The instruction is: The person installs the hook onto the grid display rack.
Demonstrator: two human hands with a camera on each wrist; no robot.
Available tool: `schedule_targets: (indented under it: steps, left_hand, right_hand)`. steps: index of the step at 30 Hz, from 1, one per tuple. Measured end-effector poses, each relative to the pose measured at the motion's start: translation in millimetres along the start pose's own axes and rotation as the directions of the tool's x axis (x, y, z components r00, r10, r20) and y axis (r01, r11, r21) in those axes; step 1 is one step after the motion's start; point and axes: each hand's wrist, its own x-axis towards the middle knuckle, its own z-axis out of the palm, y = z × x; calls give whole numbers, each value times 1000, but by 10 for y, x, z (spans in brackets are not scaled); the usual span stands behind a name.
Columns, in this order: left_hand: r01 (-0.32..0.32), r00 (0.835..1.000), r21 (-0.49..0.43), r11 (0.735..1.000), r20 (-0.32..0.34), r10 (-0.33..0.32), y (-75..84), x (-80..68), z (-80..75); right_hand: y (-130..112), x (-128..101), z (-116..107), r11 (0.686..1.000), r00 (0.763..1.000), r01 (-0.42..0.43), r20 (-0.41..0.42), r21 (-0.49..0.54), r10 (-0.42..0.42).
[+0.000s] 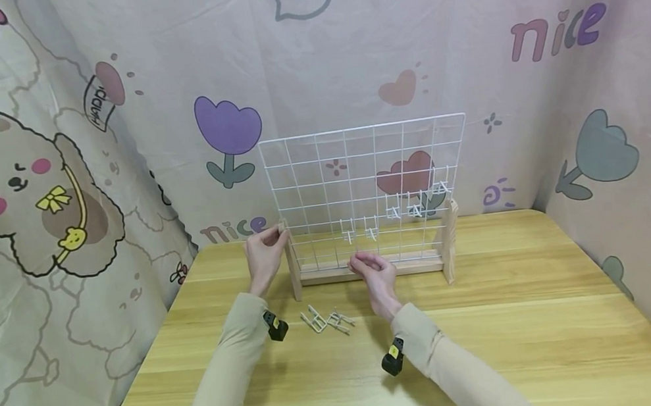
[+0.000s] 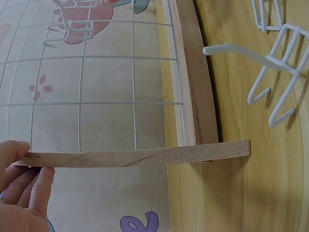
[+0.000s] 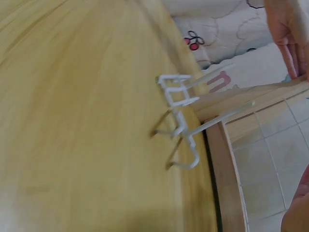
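Note:
A white wire grid (image 1: 365, 179) stands upright in a wooden stand (image 1: 368, 270) at the back of the table. My left hand (image 1: 265, 249) grips the top of the stand's left post (image 2: 140, 157), thumb and fingers (image 2: 21, 186) pinching its end. My right hand (image 1: 373, 269) hovers with curled fingers in front of the stand's base rail (image 3: 224, 164); whether it holds anything is hidden. Several white hooks (image 1: 358, 229) hang on the grid's lower right. Loose white hooks (image 1: 326, 321) lie on the table between my forearms, and these hooks (image 3: 181, 123) look blurred in the right wrist view.
The wooden table (image 1: 522, 314) is walled in by a pink cartoon-print cloth (image 1: 59, 158) at the back and on both sides. Black wrist cameras (image 1: 276, 326) sit on both forearms. More loose hooks (image 2: 277, 67) lie just beside the stand's base.

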Motion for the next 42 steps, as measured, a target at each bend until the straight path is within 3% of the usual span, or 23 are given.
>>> schedule_targets:
  steps: [4, 8, 16, 20, 26, 30, 37, 42]
  left_hand:
    - [-5, 1000, -3, 1000, 0, 5, 10, 9, -1]
    - [-2, 1000, -6, 1000, 3, 2, 6, 15, -1]
    - [9, 1000, -24, 1000, 10, -9, -1, 4, 6]
    - [6, 1000, -23, 1000, 8, -6, -4, 4, 8]
    - [3, 1000, -14, 1000, 9, -2, -8, 6, 8]
    - [3, 1000, -11, 1000, 8, -2, -6, 6, 3]
    - [16, 1000, -24, 1000, 13, -15, -4, 7, -1]
    - [19, 1000, -21, 1000, 14, -19, 2, -1, -4]
  right_hand:
    - [15, -25, -95, 997, 1000, 1, 22, -79, 1]
    - [33, -49, -222, 985, 996, -44, 67, -168, 56]
    - [30, -129, -419, 950, 967, -111, 188, -293, 171]
    - [13, -159, -495, 909, 937, -121, 258, -399, 238]
    - [-3, -177, -602, 847, 857, -85, 395, -525, 331]
    - [0, -175, -633, 806, 817, -56, 438, -589, 376]
    - [27, -163, -635, 746, 783, -11, 458, -666, 421]
    - [59, -159, -624, 738, 777, 18, 473, -675, 414]
